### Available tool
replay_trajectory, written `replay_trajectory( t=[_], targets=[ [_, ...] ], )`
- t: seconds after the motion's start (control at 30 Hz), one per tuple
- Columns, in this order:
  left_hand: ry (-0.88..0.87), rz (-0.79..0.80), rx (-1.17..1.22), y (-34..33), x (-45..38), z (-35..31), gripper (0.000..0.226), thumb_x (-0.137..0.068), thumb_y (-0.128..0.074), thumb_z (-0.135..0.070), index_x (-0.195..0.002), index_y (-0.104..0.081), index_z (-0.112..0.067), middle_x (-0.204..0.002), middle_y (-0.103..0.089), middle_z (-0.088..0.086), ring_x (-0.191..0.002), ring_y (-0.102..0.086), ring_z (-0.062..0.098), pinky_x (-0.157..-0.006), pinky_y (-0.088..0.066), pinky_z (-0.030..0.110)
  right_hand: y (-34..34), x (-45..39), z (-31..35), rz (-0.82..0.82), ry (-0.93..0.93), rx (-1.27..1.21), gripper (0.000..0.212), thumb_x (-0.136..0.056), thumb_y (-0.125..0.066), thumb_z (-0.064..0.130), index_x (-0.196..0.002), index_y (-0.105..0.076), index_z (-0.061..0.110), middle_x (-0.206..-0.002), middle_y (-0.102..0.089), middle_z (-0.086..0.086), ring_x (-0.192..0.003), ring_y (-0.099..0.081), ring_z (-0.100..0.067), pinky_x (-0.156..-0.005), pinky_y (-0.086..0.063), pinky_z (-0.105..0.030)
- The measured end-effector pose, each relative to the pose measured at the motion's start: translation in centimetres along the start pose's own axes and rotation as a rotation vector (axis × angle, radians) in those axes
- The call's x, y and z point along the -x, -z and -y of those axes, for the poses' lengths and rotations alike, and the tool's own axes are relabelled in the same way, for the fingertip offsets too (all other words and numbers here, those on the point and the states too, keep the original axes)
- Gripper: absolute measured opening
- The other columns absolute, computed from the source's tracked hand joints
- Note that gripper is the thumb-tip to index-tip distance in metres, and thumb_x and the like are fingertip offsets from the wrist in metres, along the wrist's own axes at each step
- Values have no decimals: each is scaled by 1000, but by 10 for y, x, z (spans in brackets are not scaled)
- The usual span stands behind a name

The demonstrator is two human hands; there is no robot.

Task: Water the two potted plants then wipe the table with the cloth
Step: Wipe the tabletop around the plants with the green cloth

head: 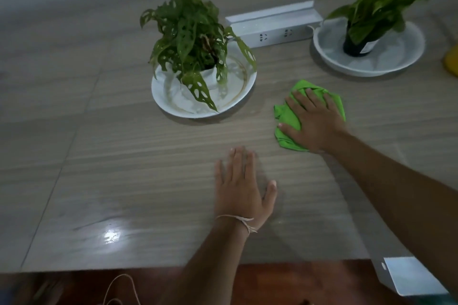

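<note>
Green cloth (287, 116), one, under right hand (314, 121); two plants.

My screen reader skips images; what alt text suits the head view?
A right hand presses a green cloth on a wood-grain table, while the left hand rests flat nearby. Behind stand two potted plants in white dishes and a white power strip.

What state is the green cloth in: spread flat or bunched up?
Bunched up. The green cloth lies crumpled in folds on the table, with the right hand pressing flat on top of it.
</note>
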State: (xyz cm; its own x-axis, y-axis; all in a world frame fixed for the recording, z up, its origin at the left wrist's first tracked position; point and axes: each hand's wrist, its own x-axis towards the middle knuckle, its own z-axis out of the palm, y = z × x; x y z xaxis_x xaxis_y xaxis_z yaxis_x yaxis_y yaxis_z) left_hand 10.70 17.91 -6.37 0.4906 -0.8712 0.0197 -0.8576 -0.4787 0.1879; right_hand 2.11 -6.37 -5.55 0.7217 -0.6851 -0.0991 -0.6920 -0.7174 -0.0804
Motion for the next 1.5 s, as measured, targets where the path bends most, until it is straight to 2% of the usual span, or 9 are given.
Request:
replay_trajectory(
  t=[0.23,0.43,0.63,0.77,0.9,1.03,1.17,1.37,1.5],
  targets=[
    [22,-67,11,-7,1,1,82,-91,-36,-64,-156,-29,-14,-164,-27,9,-154,-17,24,-123,-12,52,-12,62,13,-132,-124,-74,79,-93,-19,68,-156,-37,22,-167,-27,-6,-155,-20,-29,-125,-8,-53],
    [28,-108,14,-8,2,-2,83,-88,-39,-63,-152,-37,-10,-161,-32,13,-151,-25,27,-120,-19,55,-26,166,-10,-209,0,-47,74,-92,-39,65,-151,-48,21,-163,-37,-8,-150,-33,-31,-122,-20,-55],
    [49,-74,9,-6,3,-3,81,-88,-35,-61,-154,-34,-13,-162,-30,11,-152,-21,26,-121,-16,54,-10,85,-65,-88,-308,-57,84,-89,-23,73,-157,-34,25,-167,-25,-6,-155,-18,-30,-124,-11,-56],
    [62,-53,-17,-4,2,-4,79,-91,-34,-62,-154,-31,-15,-163,-28,10,-153,-19,25,-122,-14,53,-2,41,-39,-2,-441,-121,81,-95,-20,69,-161,-18,23,-171,-9,-1,-157,-1,-34,-122,1,-61],
    [59,-44,-24,-3,3,-4,80,-90,-34,-62,-154,-32,-14,-162,-29,10,-152,-20,26,-122,-15,53,-10,66,8,-19,-107,-45,80,-94,-20,66,-158,-30,20,-168,-23,-5,-155,-13,-37,-122,-6,-61],
    [52,-56,7,-1,3,-4,79,-88,-44,-59,-151,-40,-11,-160,-34,12,-151,-26,27,-119,-20,54,-20,148,20,-44,226,13,74,-94,-40,64,-153,-45,19,-163,-35,-5,-152,-27,-36,-121,-19,-61],
    [16,-117,14,-2,4,-2,77,-87,-50,-55,-147,-45,-8,-157,-39,15,-147,-33,31,-116,-26,56,-21,209,3,-76,311,-21,73,-88,-52,65,-149,-51,23,-162,-38,-3,-150,-33,-31,-119,-27,-60],
    [25,-76,-19,-2,0,-1,79,-87,-45,-59,-150,-42,-12,-158,-37,12,-149,-29,30,-117,-23,56,-11,142,-65,-92,-35,26,77,-91,-35,67,-150,-49,18,-160,-40,-10,-148,-36,-34,-120,-23,-59],
    [39,-68,-4,1,-1,-1,75,-87,-44,-58,-149,-44,-15,-156,-40,12,-147,-32,30,-118,-24,54,-4,60,-52,-7,-235,-5,89,-88,-15,74,-159,-30,23,-168,-22,-5,-155,-15,-35,-122,-9,-60]
  ],
)
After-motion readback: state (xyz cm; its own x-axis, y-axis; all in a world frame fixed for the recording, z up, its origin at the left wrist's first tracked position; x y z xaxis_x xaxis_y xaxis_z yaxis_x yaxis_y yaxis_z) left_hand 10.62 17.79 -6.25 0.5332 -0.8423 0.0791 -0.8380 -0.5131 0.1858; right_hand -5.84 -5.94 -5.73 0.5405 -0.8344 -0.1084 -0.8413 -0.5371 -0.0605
